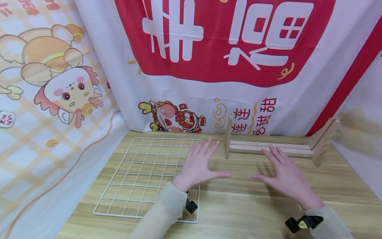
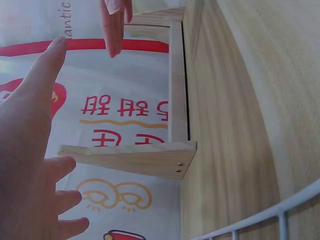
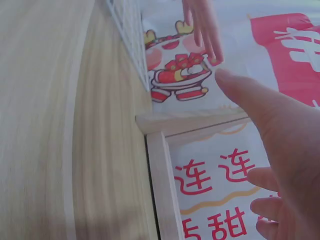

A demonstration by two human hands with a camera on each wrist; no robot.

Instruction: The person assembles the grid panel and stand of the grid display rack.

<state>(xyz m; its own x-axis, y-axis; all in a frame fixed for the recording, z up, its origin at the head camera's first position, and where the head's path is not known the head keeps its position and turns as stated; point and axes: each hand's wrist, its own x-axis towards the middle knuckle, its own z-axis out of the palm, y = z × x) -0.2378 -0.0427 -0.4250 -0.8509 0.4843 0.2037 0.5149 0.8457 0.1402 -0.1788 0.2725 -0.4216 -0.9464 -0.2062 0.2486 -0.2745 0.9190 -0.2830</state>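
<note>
Wire grid panel (image 1: 151, 174), white, lies flat on the wood-grain tabletop (image 1: 232, 205), toward nine o'clock of the person's left hand (image 1: 195, 167), whose straight fingers are spread apart above the panel's three-o'clock edge. At that hand's three o'clock, the right hand (image 1: 287, 177) hovers, fingers and thumb likewise apart, near the wooden stand (image 1: 244, 151) at its twelve o'clock.

Free lane down the middle
Tabletop (image 1: 238, 209) lies free between left hand (image 1: 196, 168) and right hand (image 1: 288, 177); the flat wire grid (image 1: 151, 174) borders it leftward, and the wooden rack (image 1: 247, 146) (an upright panel (image 1: 228, 137) at each end) stands across the far end.
</note>
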